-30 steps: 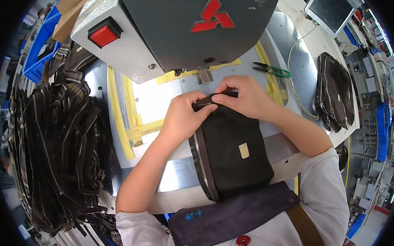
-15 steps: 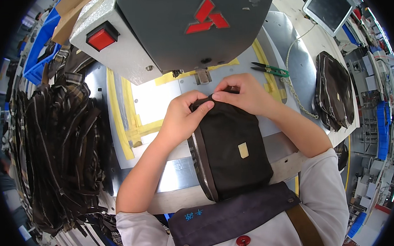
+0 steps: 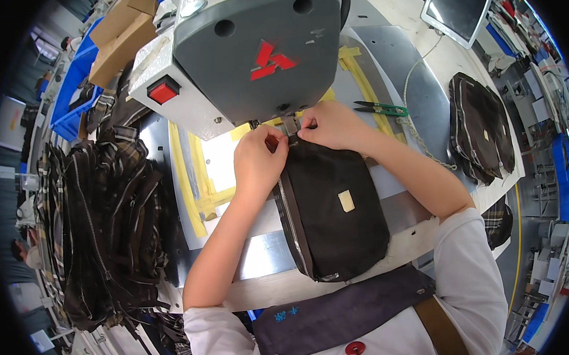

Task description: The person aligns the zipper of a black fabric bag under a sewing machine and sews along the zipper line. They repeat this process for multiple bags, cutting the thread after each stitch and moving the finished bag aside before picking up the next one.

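Under the grey sewing-machine head (image 3: 260, 58), both hands, left (image 3: 258, 163) and right (image 3: 333, 126), pinch the top edge of the black zippered fabric pouch (image 3: 334, 216) at the presser foot, positioned but apparently unstitched, its body lying on the metal surface (image 3: 262, 254).

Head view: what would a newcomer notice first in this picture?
First, the big grey sewing machine head with its red button at the top centre. Just below it, the left hand and the right hand press the top edge of a black zippered pouch against the machine's foot. A large heap of dark zippered pieces lies at the left.
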Demonstrator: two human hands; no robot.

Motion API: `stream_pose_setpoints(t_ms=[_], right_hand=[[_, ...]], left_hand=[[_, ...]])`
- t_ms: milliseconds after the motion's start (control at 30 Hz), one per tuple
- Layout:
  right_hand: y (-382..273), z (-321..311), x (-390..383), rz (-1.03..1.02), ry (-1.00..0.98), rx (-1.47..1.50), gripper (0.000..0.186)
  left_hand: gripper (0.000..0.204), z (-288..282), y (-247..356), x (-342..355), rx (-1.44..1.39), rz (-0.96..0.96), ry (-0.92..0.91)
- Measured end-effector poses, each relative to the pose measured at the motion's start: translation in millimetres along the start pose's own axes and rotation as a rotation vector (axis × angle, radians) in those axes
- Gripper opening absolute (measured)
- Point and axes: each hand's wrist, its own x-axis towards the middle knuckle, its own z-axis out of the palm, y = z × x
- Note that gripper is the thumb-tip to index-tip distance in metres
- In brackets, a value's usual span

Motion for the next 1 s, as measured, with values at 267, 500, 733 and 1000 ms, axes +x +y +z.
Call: stream_pose_setpoints(t_ms=[267, 500, 733, 1000], right_hand=[[10.5, -6.9, 28.8, 0.036, -0.019, -0.050, 0.022], [8.3, -9.7, 25.3, 0.010, 0.014, -0.051, 0.022], [11.3, -5.6, 23.6, -0.036, 0.025, -0.024, 0.023], [10.1, -6.1, 21.0, -0.036, 0.037, -0.030, 0.024]], left_hand=[[0.015, 9.3, -5.9, 22.5, 0.108, 0.050, 0.009], [0.015, 1.3, -2.0, 20.6, 0.004, 0.037, -0.106], [0.022, 0.4, -8.2, 4.3, 0.128, 0.488, -0.018], [0.022, 2.1, -7.3, 8.0, 0.173, 0.499, -0.019]])
